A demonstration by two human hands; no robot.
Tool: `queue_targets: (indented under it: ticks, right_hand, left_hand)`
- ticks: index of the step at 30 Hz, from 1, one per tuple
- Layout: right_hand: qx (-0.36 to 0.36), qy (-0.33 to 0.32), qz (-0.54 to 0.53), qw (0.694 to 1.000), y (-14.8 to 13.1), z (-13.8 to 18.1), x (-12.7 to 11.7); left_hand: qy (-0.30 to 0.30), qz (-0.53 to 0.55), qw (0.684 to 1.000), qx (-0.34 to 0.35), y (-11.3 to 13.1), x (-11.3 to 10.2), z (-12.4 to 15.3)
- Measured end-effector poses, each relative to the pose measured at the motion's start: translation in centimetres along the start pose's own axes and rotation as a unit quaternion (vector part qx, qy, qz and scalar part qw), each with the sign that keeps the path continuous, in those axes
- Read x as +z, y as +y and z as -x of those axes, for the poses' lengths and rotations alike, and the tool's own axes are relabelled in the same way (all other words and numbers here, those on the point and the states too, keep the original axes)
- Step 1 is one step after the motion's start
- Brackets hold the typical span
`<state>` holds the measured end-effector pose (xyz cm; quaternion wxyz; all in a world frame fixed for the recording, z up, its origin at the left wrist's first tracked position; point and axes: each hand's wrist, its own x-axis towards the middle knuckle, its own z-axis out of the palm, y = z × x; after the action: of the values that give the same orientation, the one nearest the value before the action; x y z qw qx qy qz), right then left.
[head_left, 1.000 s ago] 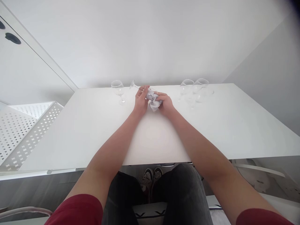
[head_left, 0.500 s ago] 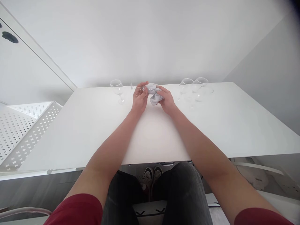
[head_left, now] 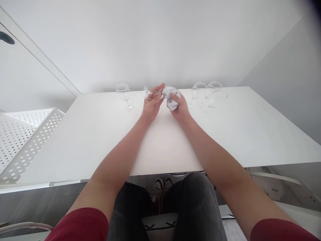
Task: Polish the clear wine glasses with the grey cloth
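Observation:
Over the far middle of the white table (head_left: 105, 140), my left hand (head_left: 151, 104) holds a clear wine glass (head_left: 150, 92) lying sideways, its foot pointing left. My right hand (head_left: 180, 107) is closed on a crumpled pale grey cloth (head_left: 171, 97) that wraps the glass's bowl. The bowl itself is hidden by the cloth. Both hands are side by side, just above the tabletop.
One upright wine glass (head_left: 124, 94) stands to the left of my hands. To the right stand two more wine glasses (head_left: 206, 93), close together near the wall. A white perforated rack (head_left: 22, 140) sits lower left. My knees and shoes show under the table's front edge.
My hands have lifted the glass and cloth slightly and shifted them right. The glass has turned in my left hand, and the cloth has bunched up higher round the bowl.

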<state>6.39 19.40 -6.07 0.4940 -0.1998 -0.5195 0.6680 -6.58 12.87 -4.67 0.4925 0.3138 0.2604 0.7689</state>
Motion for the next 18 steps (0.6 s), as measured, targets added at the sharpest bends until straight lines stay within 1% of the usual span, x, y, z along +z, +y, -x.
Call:
queue_targets:
  ticks: [2, 4, 6, 7, 9, 11, 12, 14, 18]
  right_hand:
    - [-0.007, 0.037, 0.012, 0.999, 0.0, -0.4, -0.7]
    - [-0.007, 0.049, 0.035, 0.998, -0.1, -0.5, -1.2]
    - [-0.014, 0.038, 0.047, 0.998, -0.3, -0.6, -1.6]
    - [-0.019, 0.027, 0.05, 0.998, -0.3, -0.6, -1.8]
    - [-0.03, 0.008, 0.054, 0.998, -0.3, -0.7, -2.0]
    - [-0.041, -0.01, 0.057, 0.997, -0.2, -0.9, -2.2]
    - [-0.046, -0.018, 0.057, 0.997, -0.2, -0.9, -2.3]
    - [-0.058, -0.031, 0.055, 0.996, 0.0, -1.0, -2.2]
    - [-0.098, -0.031, 0.027, 0.994, 0.2, -1.2, -1.8]
  left_hand:
    - [-0.005, -0.012, 1.0, -0.019, -0.2, -0.1, -0.1]
    - [-0.007, -0.045, 0.998, -0.041, -0.5, -0.5, -0.3]
    - [-0.022, -0.086, 0.993, -0.078, -0.8, -1.0, -0.6]
    - [-0.035, -0.099, 0.988, -0.109, -0.9, -1.2, -0.7]
    - [-0.068, -0.102, 0.976, -0.179, -1.0, -1.4, -0.9]
    - [-0.094, -0.085, 0.966, -0.225, -0.9, -1.6, -0.9]
    - [-0.099, -0.077, 0.965, -0.231, -0.8, -1.6, -0.9]
    - [-0.098, -0.064, 0.969, -0.217, -0.4, -1.7, -0.8]
    - [-0.093, -0.05, 0.982, -0.159, 0.2, -1.2, -0.2]
